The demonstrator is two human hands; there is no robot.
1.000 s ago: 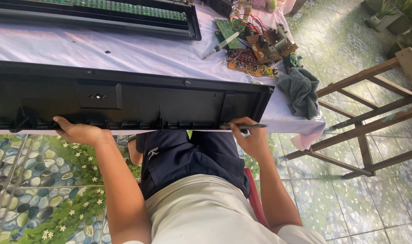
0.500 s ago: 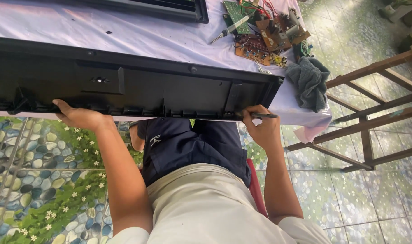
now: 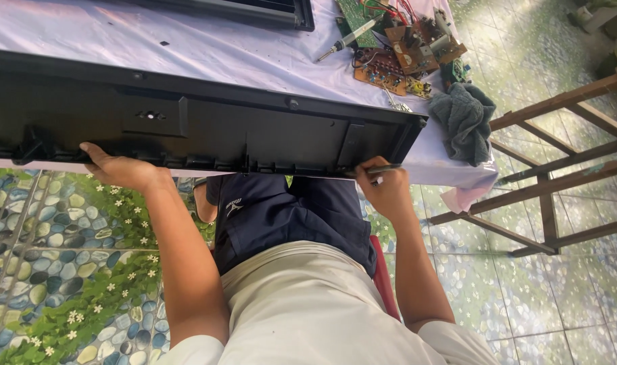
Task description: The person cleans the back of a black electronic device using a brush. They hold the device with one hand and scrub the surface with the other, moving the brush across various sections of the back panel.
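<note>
A long black plastic panel lies across the near edge of a worktop covered with a pale lilac cloth, seen from above by the person working on it. The panel is a shallow, hollow shell, open side up, running from the left edge of the view to a squared-off right end near the worktop's corner. Inside it are raised ribs, a rectangular recessed block left of centre with small holes, a round screw post further right, and a row of small clips along the near rim. Its surface is matte and dark, with a slight sheen along the far rim.

The left hand grips the near rim of the panel, left of centre, fingers curled under the edge and thumb on top. The right hand is at the near rim close to the panel's right end, fingers pinched around a thin dark tool that lies along the edge; its tip is hard to make out.

On the far right of the worktop sit several circuit boards with red wires, a soldering iron beside them, and a crumpled grey-green cloth near the corner. Another black frame lies at the far edge. A wooden stand is to the right on a pebble-patterned tiled floor. The person wears a dark shirt and light trousers.
</note>
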